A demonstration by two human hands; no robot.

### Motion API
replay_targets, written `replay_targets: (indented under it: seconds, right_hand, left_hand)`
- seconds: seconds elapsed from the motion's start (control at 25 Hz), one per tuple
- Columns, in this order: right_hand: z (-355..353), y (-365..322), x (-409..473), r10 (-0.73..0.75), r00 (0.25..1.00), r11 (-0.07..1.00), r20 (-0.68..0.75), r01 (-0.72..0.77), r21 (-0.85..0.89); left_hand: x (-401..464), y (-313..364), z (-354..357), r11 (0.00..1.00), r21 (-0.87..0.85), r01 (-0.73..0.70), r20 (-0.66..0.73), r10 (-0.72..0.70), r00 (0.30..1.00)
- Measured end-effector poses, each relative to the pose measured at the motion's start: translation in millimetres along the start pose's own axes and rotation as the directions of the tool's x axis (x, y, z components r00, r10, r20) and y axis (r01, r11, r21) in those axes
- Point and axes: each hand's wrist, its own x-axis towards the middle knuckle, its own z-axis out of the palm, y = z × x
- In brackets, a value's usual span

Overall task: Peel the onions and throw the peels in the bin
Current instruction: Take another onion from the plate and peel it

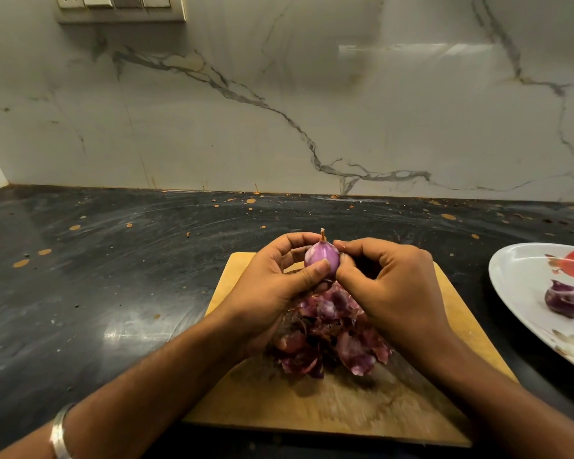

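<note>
A small purple onion (pixel 322 256), its tip pointing up, is held above the wooden cutting board (pixel 332 409). My left hand (pixel 272 286) grips it, thumb across the front and fingers curled behind. My right hand (pixel 388 283) pinches the onion's right side with thumb and fingertips. A heap of purple-red onion peels (pixel 328 339) lies on the board under my hands. No bin is in view.
A white plate (pixel 524 273) at the right edge holds a peeled dark purple onion (pixel 566 299). The board lies on a black countertop (pixel 96 276) speckled with orange spots. A marble wall rises behind, with a switch panel (pixel 120 6) at top left.
</note>
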Motion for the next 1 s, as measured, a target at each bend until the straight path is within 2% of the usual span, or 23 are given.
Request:
replay_targets:
  seconds: [0.16, 0.32, 0.6, 1.0]
  right_hand:
    - [0.6, 1.2, 0.7, 0.031, 0.997, 0.998, 0.064, -0.035, 0.060]
    - [1.2, 1.1, 0.5, 0.030, 0.999, 0.999, 0.022, -0.030, 0.037]
    - [1.6, -0.3, -2.0, -0.020, 0.999, 1.000, -0.039, 0.019, -0.018]
    - [-1.5, 4.8, 1.3, 0.094, 0.995, 0.994, -0.039, -0.092, 0.053]
  left_hand:
    - [1.1, 2.0, -0.1, 1.000, -0.028, 0.009, -0.004, -0.009, 1.000]
    - [0.1, -1.6, 1.2, 0.999, 0.032, -0.006, 0.000, 0.006, 1.000]
    - [-0.8, -2.7, 4.1, 0.999, 0.035, -0.007, 0.027, 0.006, 1.000]
    - [-1.9, 1.2, 5.5, 0.998, -0.047, 0.040, 0.035, -0.039, 0.999]
